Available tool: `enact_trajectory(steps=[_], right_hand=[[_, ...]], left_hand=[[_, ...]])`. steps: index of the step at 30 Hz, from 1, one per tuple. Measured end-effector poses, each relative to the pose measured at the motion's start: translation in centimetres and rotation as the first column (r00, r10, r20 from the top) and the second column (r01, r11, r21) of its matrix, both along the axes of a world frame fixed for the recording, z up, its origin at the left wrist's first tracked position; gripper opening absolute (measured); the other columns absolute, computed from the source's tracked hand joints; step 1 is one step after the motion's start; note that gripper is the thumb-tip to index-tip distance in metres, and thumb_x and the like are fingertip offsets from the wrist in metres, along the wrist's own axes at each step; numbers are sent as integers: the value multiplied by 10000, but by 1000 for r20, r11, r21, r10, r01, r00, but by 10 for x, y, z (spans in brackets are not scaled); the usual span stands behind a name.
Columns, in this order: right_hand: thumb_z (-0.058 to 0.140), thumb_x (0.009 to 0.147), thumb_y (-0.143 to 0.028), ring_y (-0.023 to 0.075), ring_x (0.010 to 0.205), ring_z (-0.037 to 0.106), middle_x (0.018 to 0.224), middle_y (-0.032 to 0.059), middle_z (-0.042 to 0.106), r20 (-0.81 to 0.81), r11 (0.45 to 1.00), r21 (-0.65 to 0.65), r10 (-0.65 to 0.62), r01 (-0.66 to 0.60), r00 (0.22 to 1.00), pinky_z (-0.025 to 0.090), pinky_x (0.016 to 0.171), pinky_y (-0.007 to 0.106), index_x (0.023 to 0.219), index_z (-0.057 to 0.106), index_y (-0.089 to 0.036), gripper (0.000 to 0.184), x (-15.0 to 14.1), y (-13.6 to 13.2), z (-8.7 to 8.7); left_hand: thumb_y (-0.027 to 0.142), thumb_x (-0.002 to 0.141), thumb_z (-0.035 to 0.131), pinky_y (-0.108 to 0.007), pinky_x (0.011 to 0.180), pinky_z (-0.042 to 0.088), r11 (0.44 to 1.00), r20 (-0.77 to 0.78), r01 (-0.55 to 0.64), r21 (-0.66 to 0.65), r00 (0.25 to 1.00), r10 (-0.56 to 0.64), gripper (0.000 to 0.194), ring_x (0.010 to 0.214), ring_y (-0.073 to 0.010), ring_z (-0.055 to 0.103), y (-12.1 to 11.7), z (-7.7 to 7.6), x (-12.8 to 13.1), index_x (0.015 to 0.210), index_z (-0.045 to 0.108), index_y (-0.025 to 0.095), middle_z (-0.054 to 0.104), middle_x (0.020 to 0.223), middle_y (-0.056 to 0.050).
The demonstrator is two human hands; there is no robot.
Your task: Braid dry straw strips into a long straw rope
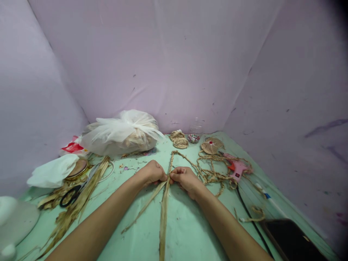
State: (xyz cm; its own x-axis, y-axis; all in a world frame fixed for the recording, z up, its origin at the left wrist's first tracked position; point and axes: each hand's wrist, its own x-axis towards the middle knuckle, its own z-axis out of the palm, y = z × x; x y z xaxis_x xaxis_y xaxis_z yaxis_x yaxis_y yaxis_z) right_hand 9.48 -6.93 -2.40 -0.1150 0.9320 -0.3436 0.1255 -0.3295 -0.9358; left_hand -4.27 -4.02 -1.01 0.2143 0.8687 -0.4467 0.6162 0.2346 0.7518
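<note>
My left hand (154, 173) and my right hand (185, 179) meet near the middle of the green table. Both pinch a braid of dry plant fibre (171, 162) at the point where its loose strands part. One flat strand (163, 221) hangs straight toward me, and a thinner strand (144, 210) slants off to the left. From my fingers the finished braid runs away from me, bends, and joins a tangled pile of braided cord (212, 172) on the right. The fingertips hide the exact crossing of the strands.
Scissors (74, 192) lie on dry fibre strips (89, 188) at left, before a white plastic bag (126, 134). Coiled fibre pieces (179, 140) and a container of beads (194, 138) stand at the back. A pink glue gun (237, 168) and a phone (293, 239) lie at right.
</note>
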Motion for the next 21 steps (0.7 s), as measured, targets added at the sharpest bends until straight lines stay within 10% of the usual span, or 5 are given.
enact_trajectory(steps=[21], right_hand=[[500, 573, -140, 39, 311, 265, 378, -68, 389, 58, 995, -4, -96, 96, 994, 165, 344, 191, 526, 455, -157, 67, -2, 1, -6]], left_hand=[[72, 600, 490, -202, 324, 321, 978, 132, -103, -184, 983, 128, 134, 313, -100, 433, -15, 15, 18, 472, 486, 110, 502, 367, -21]])
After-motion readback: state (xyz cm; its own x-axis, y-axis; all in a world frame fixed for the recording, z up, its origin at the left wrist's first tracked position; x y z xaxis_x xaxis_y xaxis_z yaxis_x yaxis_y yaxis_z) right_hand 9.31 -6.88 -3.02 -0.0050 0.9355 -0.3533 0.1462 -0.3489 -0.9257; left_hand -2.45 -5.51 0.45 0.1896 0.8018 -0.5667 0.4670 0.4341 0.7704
